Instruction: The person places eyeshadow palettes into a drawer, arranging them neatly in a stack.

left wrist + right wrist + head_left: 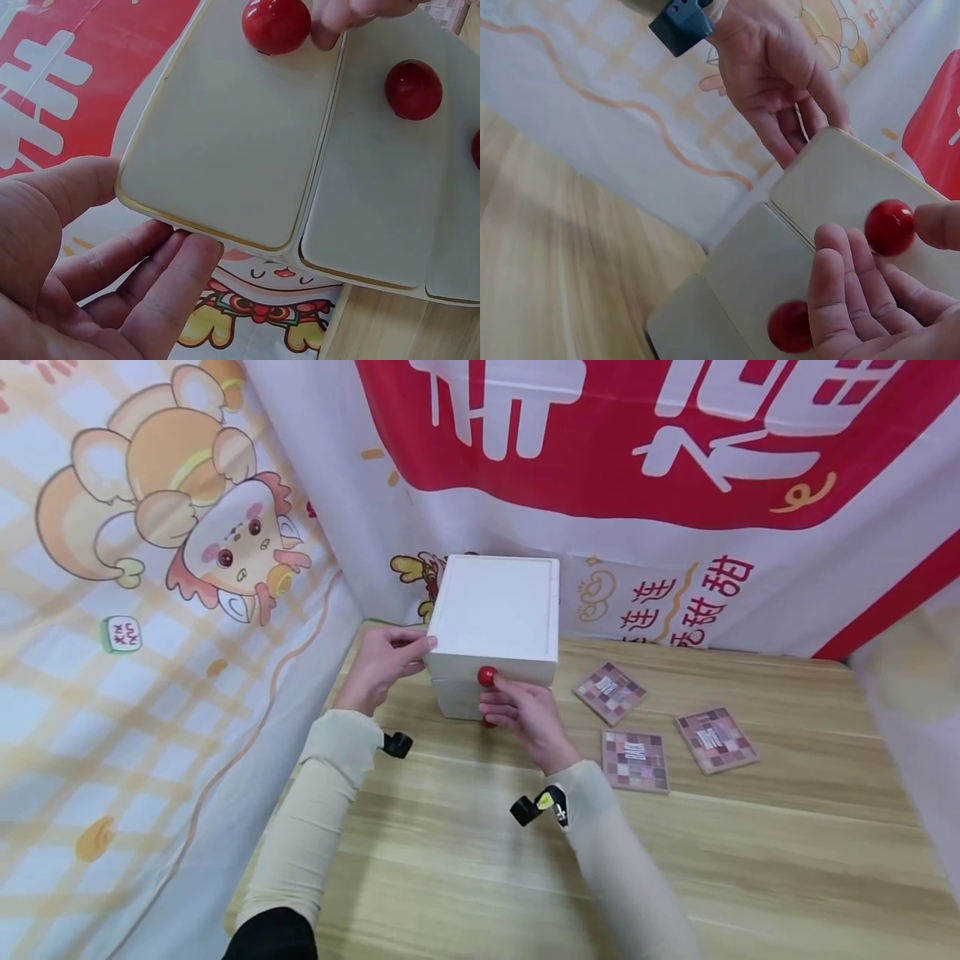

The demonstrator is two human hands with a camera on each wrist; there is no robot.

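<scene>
A small white drawer cabinet [497, 610] stands on the wooden table, three drawer fronts showing in the left wrist view. The top drawer front [225, 127] carries a round red knob [889, 227]; lower red knobs [414, 90] show beneath it. My left hand [382, 664] touches the cabinet's upper left front corner, thumb at the top edge, relaxed fingers against the side. At the top knob, my right hand [525, 714] pinches with its thumb tip on one side and index fingertip close under it. Its other fingers lie in front of the second drawer, partly covering its knob.
Three flat square palettes with checkered pink and mauve covers lie right of the cabinet: one near it [611, 692], one in front [635, 762], one farther right [716, 740]. A printed cloth [495, 510] hangs behind, another [150, 710] along the left side.
</scene>
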